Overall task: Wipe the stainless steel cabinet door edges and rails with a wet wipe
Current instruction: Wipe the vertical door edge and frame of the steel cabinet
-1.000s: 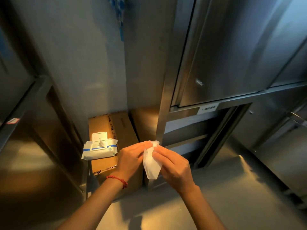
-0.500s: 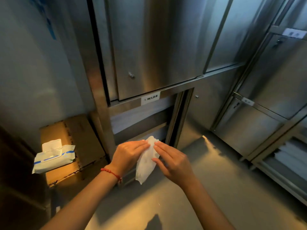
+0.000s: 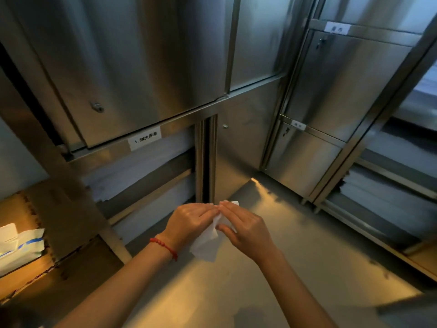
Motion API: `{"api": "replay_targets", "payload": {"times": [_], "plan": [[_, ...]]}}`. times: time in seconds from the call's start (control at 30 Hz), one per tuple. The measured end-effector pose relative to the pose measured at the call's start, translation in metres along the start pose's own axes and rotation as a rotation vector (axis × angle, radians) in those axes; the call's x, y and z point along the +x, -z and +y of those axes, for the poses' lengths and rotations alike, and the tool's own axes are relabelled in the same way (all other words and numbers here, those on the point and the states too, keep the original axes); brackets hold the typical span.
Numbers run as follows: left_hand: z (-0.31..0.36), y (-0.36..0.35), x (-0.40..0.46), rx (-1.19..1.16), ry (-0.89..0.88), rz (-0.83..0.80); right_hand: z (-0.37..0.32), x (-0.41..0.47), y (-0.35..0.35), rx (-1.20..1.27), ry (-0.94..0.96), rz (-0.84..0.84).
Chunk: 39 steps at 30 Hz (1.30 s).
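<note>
Currently at 9 o'clock we see the wet-wipe pack (image 3: 22, 245), lid flipped up, lying on a cardboard box (image 3: 56, 209) at the left edge. Just right of the box, a slanted steel frame post (image 3: 78, 185) runs from 10 o'clock down toward 7 o'clock.

At 11 to 12 o'clock sits the upper cabinet door (image 3: 132, 67), closed, with a small lock (image 3: 97, 107) low on its face. Below it a horizontal rail (image 3: 170, 124) carries a white label (image 3: 144, 138). Under the rail the compartment stands open, with stacked white linen (image 3: 132, 174) inside.

At centre we have the sliding-door edge and its vertical rails (image 3: 206, 157), dark gap between them, directly above the hands.

Our left hand (image 3: 189, 221), red string bracelet (image 3: 165, 245) on the wrist, and our right hand (image 3: 246, 230) meet just below centre. Both pinch the wet wipe (image 3: 205, 245) at its top edge, fingertips nearly touching; the rest of the wipe hangs loose below, toward 6 o'clock. The wipe is apart from the cabinet steel, held in the air over the grey floor (image 3: 295, 233).

At 1 o'clock is another closed lower door (image 3: 246, 129) with a small handle. At 2 to 3 o'clock a second cabinet (image 3: 343, 91) shows two closed doors, each labelled. At the far right edge are open shelves with more white linen (image 3: 390, 197).
</note>
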<state>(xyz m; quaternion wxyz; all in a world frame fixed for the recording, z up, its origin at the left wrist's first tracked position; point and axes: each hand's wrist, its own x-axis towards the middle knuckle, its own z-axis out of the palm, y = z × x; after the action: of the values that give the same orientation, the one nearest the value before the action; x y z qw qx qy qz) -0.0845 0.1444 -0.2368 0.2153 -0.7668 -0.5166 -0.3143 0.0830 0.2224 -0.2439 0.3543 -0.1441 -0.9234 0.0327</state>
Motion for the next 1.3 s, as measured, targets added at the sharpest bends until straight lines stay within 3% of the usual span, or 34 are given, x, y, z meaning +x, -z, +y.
{"api": "replay_targets", "payload": {"times": [0.3,0.7,1.3], "plan": [[0.022,-0.042,0.049,-0.157,-0.105,0.093,0.046,-0.024,0.022,-0.129,-0.094,0.119],[-0.026,-0.091,0.105,-0.293,-0.121,-0.003,0.103,-0.009,0.044,-0.387,-0.12,0.209],[-0.053,-0.147,0.162,-0.558,-0.201,-0.145,0.144,-0.003,0.052,-0.528,-0.073,0.164]]}}
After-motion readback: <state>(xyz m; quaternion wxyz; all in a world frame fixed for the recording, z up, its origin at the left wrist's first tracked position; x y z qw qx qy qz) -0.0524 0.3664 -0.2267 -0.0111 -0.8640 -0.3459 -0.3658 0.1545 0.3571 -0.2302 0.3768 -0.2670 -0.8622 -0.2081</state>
